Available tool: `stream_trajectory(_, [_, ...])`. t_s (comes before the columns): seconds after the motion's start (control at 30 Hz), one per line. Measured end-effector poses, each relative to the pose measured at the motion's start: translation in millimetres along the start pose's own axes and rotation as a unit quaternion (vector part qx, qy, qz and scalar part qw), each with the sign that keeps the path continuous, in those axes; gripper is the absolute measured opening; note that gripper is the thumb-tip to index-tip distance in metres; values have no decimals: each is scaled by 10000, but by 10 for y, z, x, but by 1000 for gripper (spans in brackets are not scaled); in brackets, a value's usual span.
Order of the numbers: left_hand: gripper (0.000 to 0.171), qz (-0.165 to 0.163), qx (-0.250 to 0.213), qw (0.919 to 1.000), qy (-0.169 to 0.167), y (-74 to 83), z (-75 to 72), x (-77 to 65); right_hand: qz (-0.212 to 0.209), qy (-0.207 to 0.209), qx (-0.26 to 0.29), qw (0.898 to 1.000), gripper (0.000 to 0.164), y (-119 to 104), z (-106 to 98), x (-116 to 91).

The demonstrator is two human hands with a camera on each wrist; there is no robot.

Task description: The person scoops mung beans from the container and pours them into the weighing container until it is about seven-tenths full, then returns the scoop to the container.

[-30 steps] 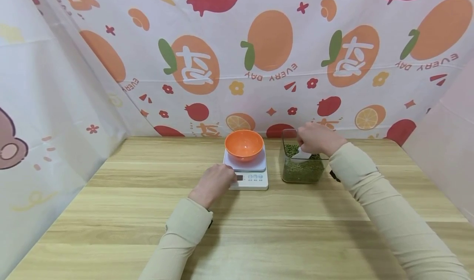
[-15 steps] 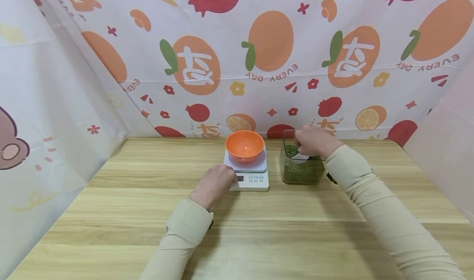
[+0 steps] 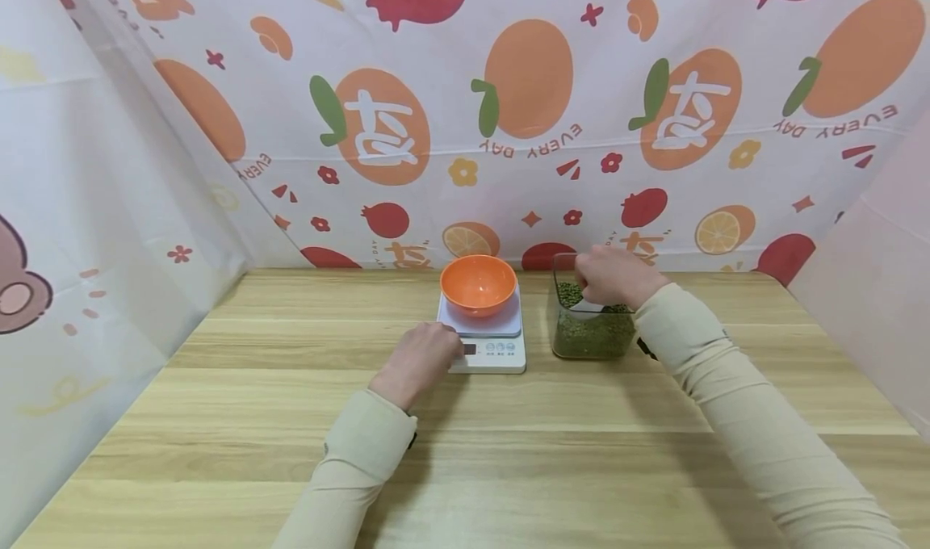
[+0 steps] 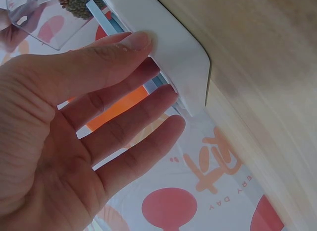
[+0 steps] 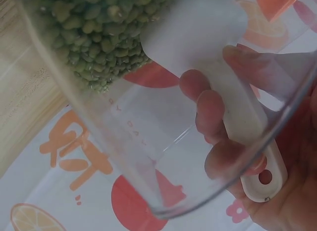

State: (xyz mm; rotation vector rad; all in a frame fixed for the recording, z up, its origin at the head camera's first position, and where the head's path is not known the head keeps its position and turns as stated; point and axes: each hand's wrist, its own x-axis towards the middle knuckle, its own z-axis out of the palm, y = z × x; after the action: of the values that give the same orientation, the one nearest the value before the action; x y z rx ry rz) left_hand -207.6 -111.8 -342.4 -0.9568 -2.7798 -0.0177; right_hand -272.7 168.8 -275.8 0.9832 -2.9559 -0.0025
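In the head view my left hand (image 3: pixel 420 361) touches the left edge of a white kitchen scale (image 3: pixel 506 362). The left wrist view shows its thumb on the scale's side and its fingers fairly straight, tips along the edge. An orange bowl (image 3: pixel 479 284) stands on the scale's platform, its visible inside bare. My right hand (image 3: pixel 617 274) grips the handle of a white scoop (image 5: pixel 250 129) inside a clear square container (image 3: pixel 558 335). Green mung beans (image 5: pixel 106 35) partly fill this container, and the scoop's front end is against them. How much the scoop carries is hidden.
The scale and the container stand side by side on a wood-grain table (image 3: pixel 552 468), close to its back edge. A fruit-printed cloth (image 3: pixel 450 129) hangs behind, with further cloth at both sides.
My right hand has shifted slightly left with the scoop inside the container. The left hand, the scale and the bowl have stayed in place.
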Motion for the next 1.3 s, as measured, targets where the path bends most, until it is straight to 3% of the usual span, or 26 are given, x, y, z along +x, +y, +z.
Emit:
stream_trajectory(0.7, [16,4,3,10000,61,4,6,-1,110,74,-9,9999,30,1,58,-3])
stream_trajectory(1.3, [15,-10,-21,9999,101,1,12,2,160,464,141,9987,23,15,134,-70])
